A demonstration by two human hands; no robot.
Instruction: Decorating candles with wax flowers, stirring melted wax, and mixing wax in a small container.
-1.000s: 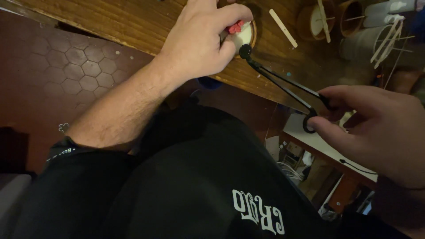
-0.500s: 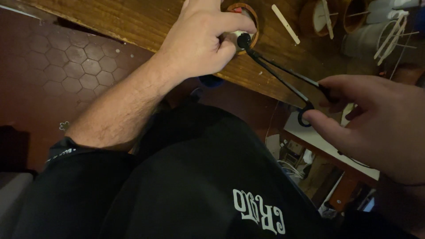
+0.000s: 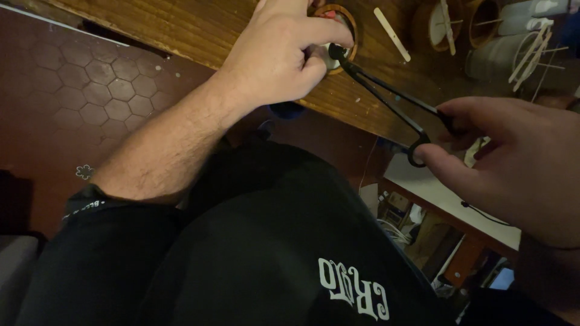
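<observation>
My left hand [image 3: 281,54] grips a small round wooden container [image 3: 346,27] on the wooden bench [image 3: 199,24], fingers curled over its rim and hiding most of its white inside. My right hand [image 3: 513,163] holds a black scissor-like wick trimmer [image 3: 386,99] by its loop handles. The trimmer's tip reaches into the container beside my left thumb. Whether the blades are together is hidden.
A flat wooden stick [image 3: 391,34] lies on the bench beyond the container. More round containers with sticks across them [image 3: 444,24] and pale jars [image 3: 513,51] stand at the back right. Dark hexagon floor tiles [image 3: 78,90] lie left; my black-clothed lap fills the foreground.
The trimmer tip has moved closer into the container and under my left fingers. A red bit seen near my fingers a second ago is now almost hidden.
</observation>
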